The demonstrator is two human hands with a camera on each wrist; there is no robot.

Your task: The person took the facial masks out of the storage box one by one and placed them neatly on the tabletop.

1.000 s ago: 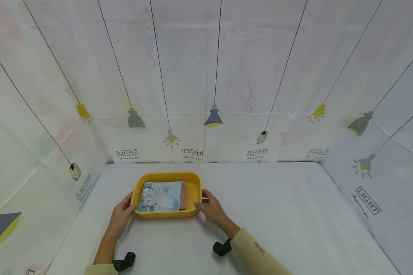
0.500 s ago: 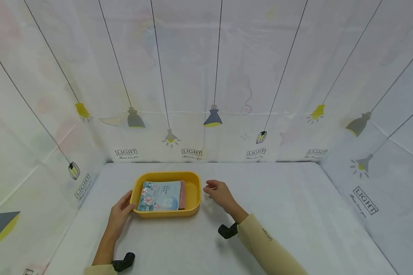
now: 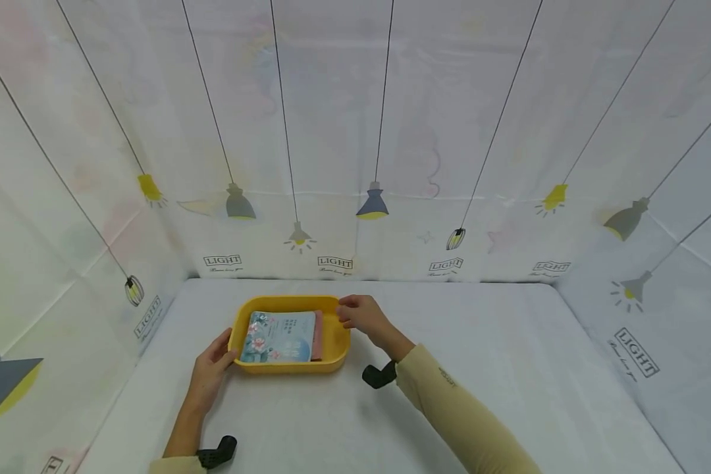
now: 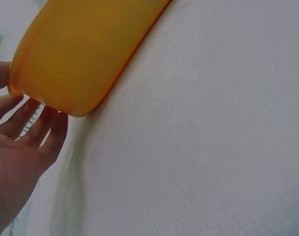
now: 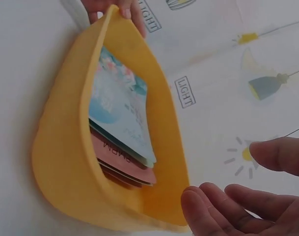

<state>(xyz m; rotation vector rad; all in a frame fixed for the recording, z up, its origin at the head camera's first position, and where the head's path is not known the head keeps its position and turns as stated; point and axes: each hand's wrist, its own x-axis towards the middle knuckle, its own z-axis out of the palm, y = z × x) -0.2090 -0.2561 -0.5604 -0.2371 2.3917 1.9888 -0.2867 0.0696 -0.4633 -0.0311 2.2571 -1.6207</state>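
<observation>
A yellow plastic tray (image 3: 290, 369) rests on the white table, left of centre. In it lies a thin light-blue booklet (image 3: 280, 337) printed with flowers, on top of pink booklets (image 5: 121, 155) that stick out to the right. My left hand (image 3: 206, 376) grips the tray's left end; the left wrist view shows the thumb at the rim and the fingers (image 4: 53, 135) against the underside of the lip. Over the tray's right end hovers my right hand (image 3: 368, 319), fingers loosely bent and apart from the booklets. Nothing shows between its thumb and fingers (image 5: 208, 206) in the right wrist view.
White cloth covers the table (image 3: 498, 382), which extends well to the right of the tray. Behind and at both sides stand white fabric walls (image 3: 415, 131) with printed hanging lamps. A black wrist mount (image 3: 216, 451) sits on each forearm.
My right hand let go of the tray's right end and drew back to the right. It has since come up and left over the tray's right rim. The left hand keeps its grip.
</observation>
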